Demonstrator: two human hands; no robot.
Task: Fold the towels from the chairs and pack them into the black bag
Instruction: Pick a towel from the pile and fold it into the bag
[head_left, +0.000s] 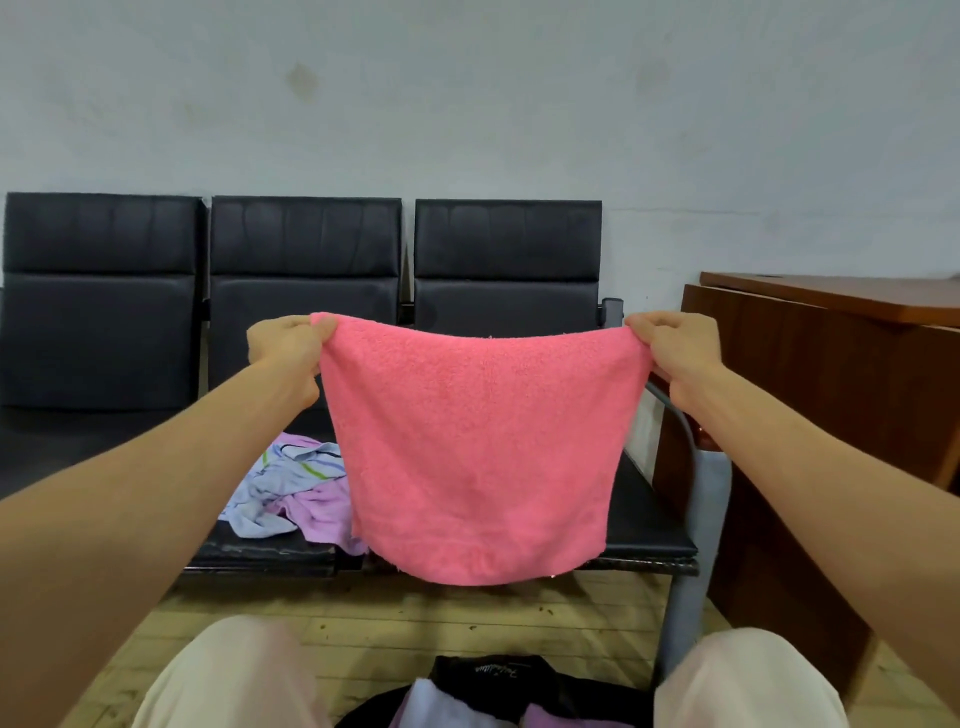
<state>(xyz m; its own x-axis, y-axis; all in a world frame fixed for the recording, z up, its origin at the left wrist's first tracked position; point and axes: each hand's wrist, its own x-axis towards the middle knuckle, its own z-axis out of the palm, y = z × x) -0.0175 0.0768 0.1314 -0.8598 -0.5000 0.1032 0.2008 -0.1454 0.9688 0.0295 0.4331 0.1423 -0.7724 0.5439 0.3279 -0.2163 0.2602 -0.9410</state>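
the pink towel (478, 447) is fluffy and all one colour, a bright warm pink. it has a flat band along the bottom edge and some loose threads at the bottom corners. it is up in the air in front of the black chairs (306, 291), touching nothing but the two hands.

the left hand (285, 353) pinches the top left corner, with fingers curled tight on the cloth. the right hand (675, 358) pinches the top right corner the same way. the top edge is stretched from side to side between them and dips a little in the middle. that is the towel's wide way. the rest hangs straight down, flat side to the camera, and gets narrower near the bottom edge.

behind the towel, on the middle seat, lies a messy pile of towels (296, 483), light blue and purple. the black bag (488, 675) sits open on the floor between the person's knees, with pale and purple cloth in it. a brown desk (831, 364) stands to the right.
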